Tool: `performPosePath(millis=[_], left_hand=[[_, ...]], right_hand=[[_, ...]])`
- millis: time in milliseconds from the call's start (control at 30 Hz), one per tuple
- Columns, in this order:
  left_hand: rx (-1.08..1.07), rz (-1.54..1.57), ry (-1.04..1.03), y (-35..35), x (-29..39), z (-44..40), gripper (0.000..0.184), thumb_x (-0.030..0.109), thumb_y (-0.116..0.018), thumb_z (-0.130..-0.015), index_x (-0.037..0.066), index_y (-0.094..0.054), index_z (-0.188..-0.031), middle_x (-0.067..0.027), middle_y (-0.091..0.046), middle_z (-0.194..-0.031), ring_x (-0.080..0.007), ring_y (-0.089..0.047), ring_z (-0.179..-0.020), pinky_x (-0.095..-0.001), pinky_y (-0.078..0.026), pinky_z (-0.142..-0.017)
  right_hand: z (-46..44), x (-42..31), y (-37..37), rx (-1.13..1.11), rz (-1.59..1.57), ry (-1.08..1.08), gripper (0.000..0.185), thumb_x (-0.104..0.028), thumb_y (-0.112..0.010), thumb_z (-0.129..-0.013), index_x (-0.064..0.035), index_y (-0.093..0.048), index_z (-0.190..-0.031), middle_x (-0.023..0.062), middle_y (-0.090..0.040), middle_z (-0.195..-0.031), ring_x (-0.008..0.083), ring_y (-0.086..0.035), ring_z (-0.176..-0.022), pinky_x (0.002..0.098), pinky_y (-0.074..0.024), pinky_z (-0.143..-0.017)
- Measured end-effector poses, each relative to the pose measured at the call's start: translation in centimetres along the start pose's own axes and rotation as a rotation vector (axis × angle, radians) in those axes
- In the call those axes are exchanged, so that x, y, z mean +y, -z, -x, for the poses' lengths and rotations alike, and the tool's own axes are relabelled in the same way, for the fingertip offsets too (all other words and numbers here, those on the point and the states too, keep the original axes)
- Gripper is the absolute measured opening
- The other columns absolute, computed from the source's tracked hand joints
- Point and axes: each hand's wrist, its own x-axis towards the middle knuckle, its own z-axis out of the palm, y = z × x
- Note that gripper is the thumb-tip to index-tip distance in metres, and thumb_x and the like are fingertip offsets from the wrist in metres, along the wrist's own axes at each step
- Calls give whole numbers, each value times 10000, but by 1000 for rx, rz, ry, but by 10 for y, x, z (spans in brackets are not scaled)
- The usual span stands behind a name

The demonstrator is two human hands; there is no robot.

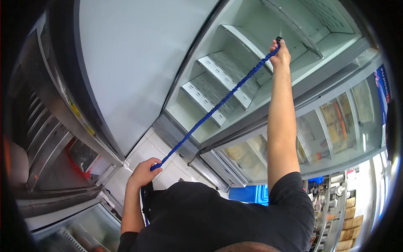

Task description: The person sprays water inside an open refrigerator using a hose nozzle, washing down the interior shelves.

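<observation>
A blue, crinkled expandable hose (216,107) stretches diagonally between my two hands. My right hand (282,55), arm extended, is closed around its upper end, where a small black nozzle (278,39) pokes out inside the open upright refrigerator (252,122). A faint pale streak, apparently water spray, leaves the nozzle. Lower down, my left hand (143,172) grips the hose near my body, and more of it hangs below beside my dark shirt. White perforated shelves (224,80) sit in the refrigerator near the hose.
The refrigerator's glass door (327,130) swings out at right, with reflections on it. A large pale panel (130,54) stands on the left, beside a metal rack (46,138). White floor tiles (142,153) show below; a blue bin (247,194) is behind my arm.
</observation>
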Motion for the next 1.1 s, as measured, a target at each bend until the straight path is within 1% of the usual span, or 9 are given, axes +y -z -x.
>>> performPosePath(millis=[133,233,400,600,667,767,967,1067,1100], left_hand=[[14,19,-6,3,5,4,330,230,-763,-921,78,-670,-1199,-108,-733,-932,-218,-697,-853,-348,-556,-815],[39,41,-13,1,0,5,332,190,-774,-911,89,-676,-1212,-76,-701,-915,-174,-657,-846,-329,-543,-801],[29,53,-2,1,-3,8,343,190,-773,-911,92,-676,-1225,-86,-706,-934,-179,-660,-854,-331,-546,-804],[23,66,5,6,-2,11,339,183,-769,-916,90,-670,-1226,-66,-692,-919,-159,-639,-840,-324,-540,-789],[33,70,-13,5,-8,11,336,179,-766,-918,87,-668,-1226,-59,-687,-913,-152,-633,-840,-322,-537,-788],[35,59,-12,4,-11,13,333,176,-766,-919,78,-669,-1223,-62,-695,-931,-152,-636,-855,-323,-535,-800],[45,27,-25,4,-6,18,337,183,-771,-915,69,-672,-1216,-70,-707,-968,-164,-647,-880,-333,-539,-824],[44,24,-14,5,-2,20,345,262,-766,-920,89,-675,-1204,-118,-731,-962,-227,-697,-880,-355,-554,-830],[47,29,-18,5,-3,20,346,264,-766,-920,88,-675,-1203,-120,-732,-966,-229,-699,-884,-357,-553,-832]], right_hand=[[-11,1,5,38,-28,7,237,-233,-559,-1082,-22,-570,-1188,156,-679,-958,158,-586,-677,285,-494,-531],[-15,0,5,38,-8,14,232,-233,-554,-1084,-20,-563,-1176,155,-676,-953,158,-581,-673,288,-499,-529],[-10,-1,1,17,2,5,224,-236,-564,-1080,-26,-563,-1156,158,-676,-960,156,-580,-669,288,-497,-522],[-11,-5,1,14,56,-25,233,-236,-575,-1077,-28,-567,-1181,151,-681,-933,143,-568,-636,276,-477,-508],[-10,-5,1,25,63,-30,232,-223,-565,-1083,-14,-554,-1183,152,-671,-937,135,-558,-628,265,-469,-502],[-2,-6,-1,17,83,-33,226,-212,-562,-1085,-10,-550,-1184,153,-667,-938,127,-553,-622,254,-458,-493],[-7,-3,-1,0,120,-76,198,-201,-580,-1078,-28,-568,-1174,144,-674,-915,123,-555,-616,248,-455,-487],[-12,-2,-3,6,125,-84,192,-195,-592,-1072,-32,-576,-1172,140,-679,-908,125,-563,-619,249,-464,-492],[-11,-2,-4,9,124,-81,191,-193,-596,-1070,-32,-578,-1172,139,-680,-907,126,-566,-620,249,-467,-494]])
